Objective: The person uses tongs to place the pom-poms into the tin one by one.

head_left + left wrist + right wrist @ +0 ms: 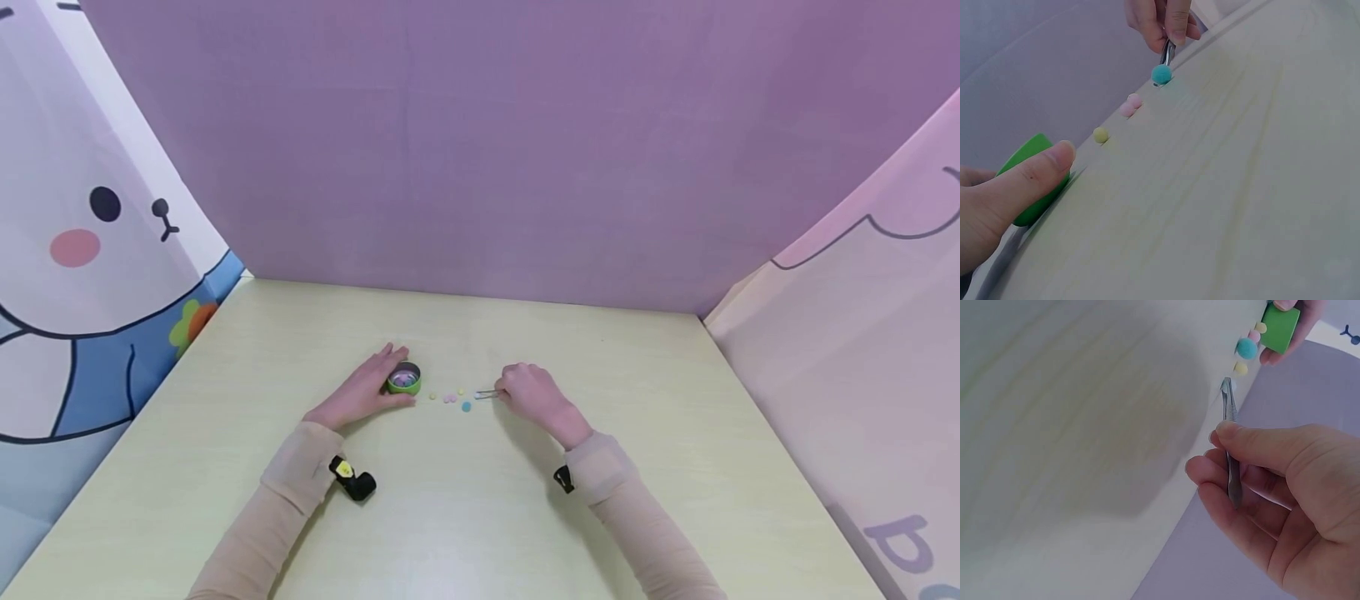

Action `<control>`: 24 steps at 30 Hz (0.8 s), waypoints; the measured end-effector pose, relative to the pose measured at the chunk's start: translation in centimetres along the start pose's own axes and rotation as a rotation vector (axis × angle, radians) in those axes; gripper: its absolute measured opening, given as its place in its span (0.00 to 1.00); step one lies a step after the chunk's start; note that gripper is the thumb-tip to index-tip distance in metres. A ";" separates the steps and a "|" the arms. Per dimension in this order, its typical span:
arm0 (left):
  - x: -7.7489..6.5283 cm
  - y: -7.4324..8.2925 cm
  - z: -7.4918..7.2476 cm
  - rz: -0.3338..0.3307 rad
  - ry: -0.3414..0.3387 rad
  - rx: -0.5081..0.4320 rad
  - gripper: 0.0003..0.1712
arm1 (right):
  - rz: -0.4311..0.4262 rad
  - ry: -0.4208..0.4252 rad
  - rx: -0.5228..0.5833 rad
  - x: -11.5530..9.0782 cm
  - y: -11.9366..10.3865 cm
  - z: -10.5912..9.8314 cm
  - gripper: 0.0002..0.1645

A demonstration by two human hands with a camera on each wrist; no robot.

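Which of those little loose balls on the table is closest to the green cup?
The leftmost yellow ball in the head view. The pink pair, blue ball and other yellow ball lie farther from the cup, nearer the tweezers.

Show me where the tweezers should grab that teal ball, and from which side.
Probably pinch the teal ball across its round middle, with the tweezers coming from the right: the right hand holds them there, and pink balls lie to the left.
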State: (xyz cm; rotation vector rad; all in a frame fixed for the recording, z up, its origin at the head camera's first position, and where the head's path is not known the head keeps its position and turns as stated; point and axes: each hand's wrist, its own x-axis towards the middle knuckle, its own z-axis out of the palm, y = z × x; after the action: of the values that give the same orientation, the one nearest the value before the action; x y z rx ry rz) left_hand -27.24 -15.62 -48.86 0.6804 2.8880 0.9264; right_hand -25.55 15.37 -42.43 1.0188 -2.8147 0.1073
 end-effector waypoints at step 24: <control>-0.4 -0.1 -0.2 -0.014 0.006 -0.008 0.57 | -0.016 0.053 -0.022 0.5 0.1 0.3 0.07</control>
State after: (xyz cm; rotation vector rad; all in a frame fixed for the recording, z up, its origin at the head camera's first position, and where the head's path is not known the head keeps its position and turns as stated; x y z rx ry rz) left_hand -26.98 -15.94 -48.78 0.6567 2.8894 0.9393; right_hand -26.03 15.07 -42.67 1.0180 -2.7539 0.1000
